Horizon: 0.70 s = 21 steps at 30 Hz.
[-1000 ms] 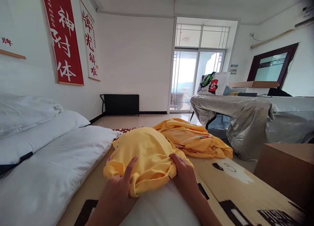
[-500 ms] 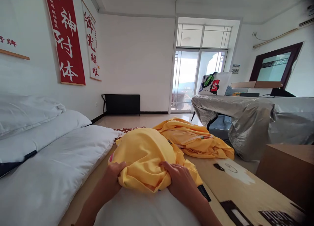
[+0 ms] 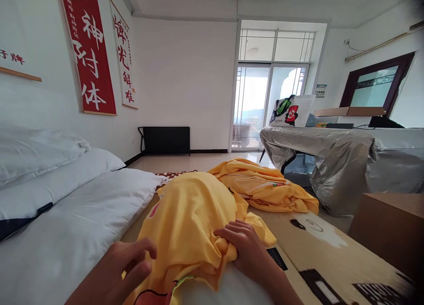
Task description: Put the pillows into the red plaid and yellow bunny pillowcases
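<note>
A yellow pillowcase (image 3: 195, 216) with printed coloured patches is drawn over the far part of a white pillow (image 3: 233, 283), whose near end shows at the bottom of the view. My right hand (image 3: 243, 245) grips a bunched fold at the right side of the case. At its left edge is my left hand (image 3: 127, 265), thumb and forefinger apart with nothing between them; its other fingers are partly hidden. The case's near edge hangs loose and shows a green and red print.
More yellow cloth (image 3: 265, 188) lies heaped beyond the pillow on a beige patterned mat (image 3: 288, 247). White bedding (image 3: 109, 199) runs along the left. A brown cardboard box (image 3: 391, 230) stands at right, before a table under silver sheeting (image 3: 344, 150).
The pillowcase's near part has been spread toward me and to the left over the pillow. My left hand has let go of it and moved down-left; my right hand keeps hold.
</note>
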Available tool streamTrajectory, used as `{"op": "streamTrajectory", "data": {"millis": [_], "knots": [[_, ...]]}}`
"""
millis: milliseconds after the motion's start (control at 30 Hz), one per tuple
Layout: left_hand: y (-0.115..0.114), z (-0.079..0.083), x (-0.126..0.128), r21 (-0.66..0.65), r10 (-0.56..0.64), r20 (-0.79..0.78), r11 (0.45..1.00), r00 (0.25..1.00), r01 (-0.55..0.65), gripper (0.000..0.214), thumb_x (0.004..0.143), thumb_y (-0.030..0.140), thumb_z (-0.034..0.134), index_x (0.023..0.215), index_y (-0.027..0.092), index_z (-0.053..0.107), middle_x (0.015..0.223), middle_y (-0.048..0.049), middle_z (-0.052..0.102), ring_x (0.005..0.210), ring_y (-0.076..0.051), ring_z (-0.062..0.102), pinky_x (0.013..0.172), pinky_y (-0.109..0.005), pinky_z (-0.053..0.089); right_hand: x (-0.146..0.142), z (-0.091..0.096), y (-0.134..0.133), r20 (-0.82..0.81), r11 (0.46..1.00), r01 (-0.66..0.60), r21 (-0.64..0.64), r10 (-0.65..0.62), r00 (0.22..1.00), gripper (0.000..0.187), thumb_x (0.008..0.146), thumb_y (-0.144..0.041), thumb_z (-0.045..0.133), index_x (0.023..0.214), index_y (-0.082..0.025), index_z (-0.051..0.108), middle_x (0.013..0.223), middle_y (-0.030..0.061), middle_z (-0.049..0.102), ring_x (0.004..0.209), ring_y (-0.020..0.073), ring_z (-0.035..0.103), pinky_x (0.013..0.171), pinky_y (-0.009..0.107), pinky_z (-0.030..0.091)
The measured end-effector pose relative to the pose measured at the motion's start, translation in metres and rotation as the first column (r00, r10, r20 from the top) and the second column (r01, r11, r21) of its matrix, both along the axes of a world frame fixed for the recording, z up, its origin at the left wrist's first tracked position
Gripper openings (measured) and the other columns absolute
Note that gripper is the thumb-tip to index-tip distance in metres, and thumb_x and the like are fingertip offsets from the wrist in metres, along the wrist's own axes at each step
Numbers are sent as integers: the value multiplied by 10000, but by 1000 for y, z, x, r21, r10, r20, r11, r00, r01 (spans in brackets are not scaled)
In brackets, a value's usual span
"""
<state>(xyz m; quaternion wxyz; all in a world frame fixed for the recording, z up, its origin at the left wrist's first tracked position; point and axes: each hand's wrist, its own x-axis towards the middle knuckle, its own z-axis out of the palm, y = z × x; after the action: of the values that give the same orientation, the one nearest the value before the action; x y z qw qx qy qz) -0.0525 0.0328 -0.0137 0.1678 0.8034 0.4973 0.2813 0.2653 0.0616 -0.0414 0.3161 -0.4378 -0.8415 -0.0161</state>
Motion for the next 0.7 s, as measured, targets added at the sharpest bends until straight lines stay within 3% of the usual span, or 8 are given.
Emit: {"op": "streamTrajectory", "data": {"millis": [67,133,200,333,467,700], "knots": [[15,5,14,64,134,76,988,988,-139,496,885,622,310,920,213,589,680,-1,548,633,-161,516,597,-249,409,-3,0,-4,30,1000,-28,5,28,999,318,681,-43,505,903,-226,639,755,-1,641,723,157,534,693,263,298],[34,4,32,93,230,76,967,970,-236,512,866,626,371,1079,194,545,788,-21,591,688,-182,552,655,-281,416,-5,0,-9,44,999,-52,11,51,998,347,655,-21,487,898,-226,626,738,-8,630,705,148,529,698,260,301],[51,-4,47,46,199,3,979,980,-199,496,857,600,420,1100,181,526,848,-44,612,727,-204,573,681,-303,404,-7,0,-13,54,998,-60,15,59,997,352,634,-11,477,879,-221,616,707,-10,615,691,143,528,702,256,307],[74,-26,61,-64,-12,-37,998,999,10,314,923,460,376,797,200,497,804,-34,617,744,-198,566,670,-293,362,-9,-1,-23,93,999,-49,-7,49,994,243,581,-12,485,727,-195,551,648,-13,592,666,132,522,684,242,313],[78,-29,53,-19,-24,35,1000,999,24,314,937,412,352,752,200,490,778,-32,602,732,-190,535,679,-293,346,-11,0,-30,131,998,-44,-50,50,990,194,620,-26,506,713,-194,536,659,-15,603,689,131,542,697,238,324],[72,-6,7,1,-28,127,1000,991,28,384,919,509,341,704,200,417,703,-1,477,673,-163,416,645,-274,352,-5,14,-44,172,965,60,-257,-15,985,247,739,-124,535,904,-252,666,845,26,671,874,174,595,788,230,380]]}}
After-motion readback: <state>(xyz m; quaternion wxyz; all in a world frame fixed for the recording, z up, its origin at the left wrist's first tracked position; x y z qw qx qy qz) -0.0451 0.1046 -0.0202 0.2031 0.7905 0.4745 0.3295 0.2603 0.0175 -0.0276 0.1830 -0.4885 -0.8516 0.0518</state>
